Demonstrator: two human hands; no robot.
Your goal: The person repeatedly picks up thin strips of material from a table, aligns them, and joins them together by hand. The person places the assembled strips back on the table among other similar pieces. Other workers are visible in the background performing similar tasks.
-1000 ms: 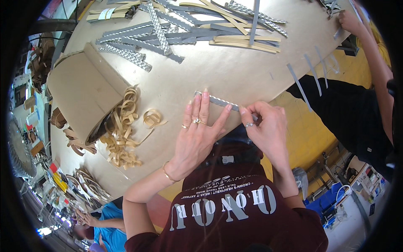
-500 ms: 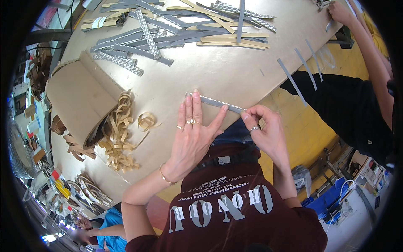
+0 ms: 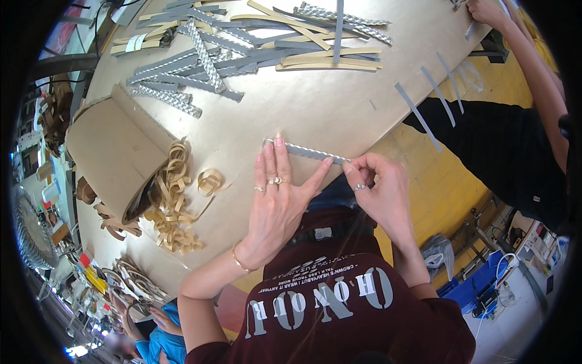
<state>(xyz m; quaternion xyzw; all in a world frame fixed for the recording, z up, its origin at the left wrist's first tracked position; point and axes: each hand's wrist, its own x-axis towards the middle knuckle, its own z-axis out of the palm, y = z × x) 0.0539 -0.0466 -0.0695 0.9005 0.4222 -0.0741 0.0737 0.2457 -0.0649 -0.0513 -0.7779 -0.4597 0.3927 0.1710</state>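
Observation:
A narrow grey strip with a white-and-silver braided edge (image 3: 308,152) lies slantwise on the tabletop near its front edge. My left hand (image 3: 276,200) rests flat over its left part, fingers stretched out and thumb spread along the strip. Its far left end is partly hidden under those fingertips. At the strip's right end, by the table edge, my right hand (image 3: 383,191) pinches it between thumb and forefinger.
Braided, grey and tan strips (image 3: 212,79) lie piled at the far side. To the left, a brown cardboard tub (image 3: 115,158) lies tipped beside curled tan ribbons (image 3: 173,200). Grey tape pieces (image 3: 418,117) stick out over the right table edge. Co-workers sit at right and lower left.
Both hands keep their hold on the strip with barely any shift; the whole view has tilted slightly. At lower left, a co-worker in blue has moved their arms.

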